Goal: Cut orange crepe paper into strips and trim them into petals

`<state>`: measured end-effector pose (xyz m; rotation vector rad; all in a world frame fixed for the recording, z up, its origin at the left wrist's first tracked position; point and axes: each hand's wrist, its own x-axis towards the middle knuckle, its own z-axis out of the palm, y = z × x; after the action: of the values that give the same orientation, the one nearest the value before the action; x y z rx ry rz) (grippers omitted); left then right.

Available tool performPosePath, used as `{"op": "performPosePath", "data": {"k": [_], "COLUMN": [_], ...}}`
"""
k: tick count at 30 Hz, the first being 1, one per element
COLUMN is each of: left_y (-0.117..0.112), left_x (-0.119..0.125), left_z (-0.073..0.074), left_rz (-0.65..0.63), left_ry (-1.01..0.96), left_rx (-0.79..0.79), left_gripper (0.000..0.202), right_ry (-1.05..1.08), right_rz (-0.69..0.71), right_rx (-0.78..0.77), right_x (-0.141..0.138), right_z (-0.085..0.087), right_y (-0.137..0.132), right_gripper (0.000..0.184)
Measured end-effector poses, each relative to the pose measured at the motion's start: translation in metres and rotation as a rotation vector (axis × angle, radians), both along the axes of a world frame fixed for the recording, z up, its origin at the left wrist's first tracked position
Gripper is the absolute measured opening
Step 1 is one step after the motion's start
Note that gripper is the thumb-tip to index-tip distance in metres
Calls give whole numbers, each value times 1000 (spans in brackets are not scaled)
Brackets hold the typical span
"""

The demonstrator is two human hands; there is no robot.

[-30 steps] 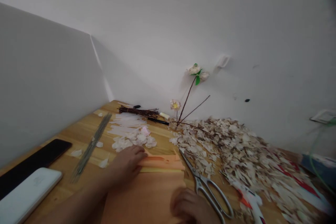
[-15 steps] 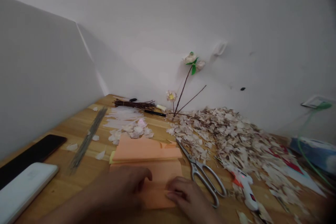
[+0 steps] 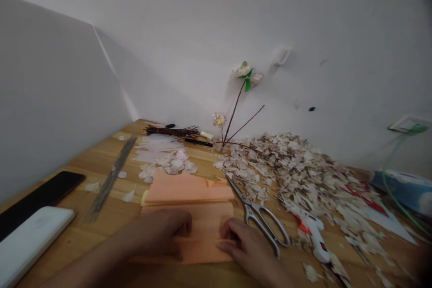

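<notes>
Several layers of orange paper (image 3: 205, 222) lie in front of me, with a crosswise fold or edge near the front. My left hand (image 3: 165, 231) is closed on that fold from the left, its fingertips partly hidden. At the right end of the same fold, my right hand (image 3: 238, 240) pinches the paper between thumb and curled fingers. Behind this piece lies another orange sheet (image 3: 185, 188) with a small cut near its right side; a yellow edge shows at its left. Metal scissors (image 3: 259, 218) rest just right of the paper, beside my right hand.
A white glue gun (image 3: 315, 236) and a large heap of dry petals (image 3: 297, 166) lie to the right. A petal flower on a stem (image 3: 236, 108) stands by the wall. Wires (image 3: 114, 175), a black phone (image 3: 43, 198) and a white power-bank-like block (image 3: 37, 243) are left.
My right hand has shifted slightly up and right along the fold, and my left hand a little left. The view has tilted slightly; other things stay put.
</notes>
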<state>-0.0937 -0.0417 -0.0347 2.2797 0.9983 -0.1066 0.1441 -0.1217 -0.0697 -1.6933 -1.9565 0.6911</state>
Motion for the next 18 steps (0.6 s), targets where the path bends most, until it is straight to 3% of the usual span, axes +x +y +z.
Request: {"op": "performPosePath", "data": {"k": [4, 7, 9, 12, 15, 18], "left_y": [-9, -26, -39, -53, -59, -61], "left_x": [5, 19, 30, 39, 38, 35], "left_z": [2, -14, -38, -83, -123, -150], "left_rz": [-50, -232, -416, -547, -458, -412], "left_ry": [-52, -103, -206, -227, -113, -66], "left_rx": [136, 311, 525, 783, 822, 854], "left_gripper": [35, 28, 23, 32, 38, 41], "right_ry": [-17, -17, -16, -15, -19, -25], "right_rz": [-9, -24, -24, -18, -13, -5], "right_rx": [-16, -15, -18, -27, -30, -19], "right_x": [-2, -3, -3, -2, 0, 1], "right_z": [-2, -3, -3, -4, -6, -7], "right_y": [0, 1, 2, 3, 5, 5], "right_gripper": [10, 10, 10, 10, 10, 10]}}
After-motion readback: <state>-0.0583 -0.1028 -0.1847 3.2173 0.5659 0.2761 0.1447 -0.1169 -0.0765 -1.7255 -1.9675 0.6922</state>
